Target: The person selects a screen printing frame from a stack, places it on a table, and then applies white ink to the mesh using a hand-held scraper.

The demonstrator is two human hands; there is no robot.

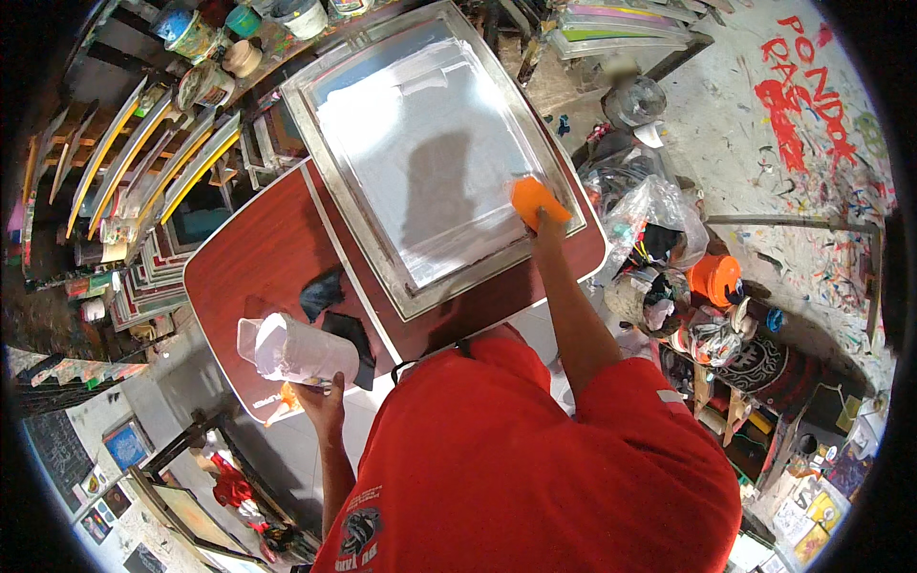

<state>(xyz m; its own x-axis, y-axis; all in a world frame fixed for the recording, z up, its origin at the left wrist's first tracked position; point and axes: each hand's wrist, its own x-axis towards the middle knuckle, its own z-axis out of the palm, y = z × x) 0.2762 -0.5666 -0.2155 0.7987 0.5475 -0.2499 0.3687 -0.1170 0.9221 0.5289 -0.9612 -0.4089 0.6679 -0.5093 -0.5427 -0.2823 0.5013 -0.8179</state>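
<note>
A large screen-printing frame (346, 198) lies on the dark red table. Its mesh (382, 134) carries a pale whitish-lavender coat, with greyer, streaky patches at the edges and a shadow across the middle. My right hand (546, 225) grips an orange flat scraper (535, 200), which is over the mesh near the frame's right side. Off the table's near left part, my left hand (323, 405) supports a translucent plastic container (310, 351) from below. The container is tilted, its mouth toward the left, and is coated with pale paste.
The table (263, 253) has a black cloth (323, 292) and another dark piece (350, 344) beside the container. Frames stand racked at left, below paint tubs (301, 17). To the right are plastic bags (659, 215) and an orange bucket (714, 280).
</note>
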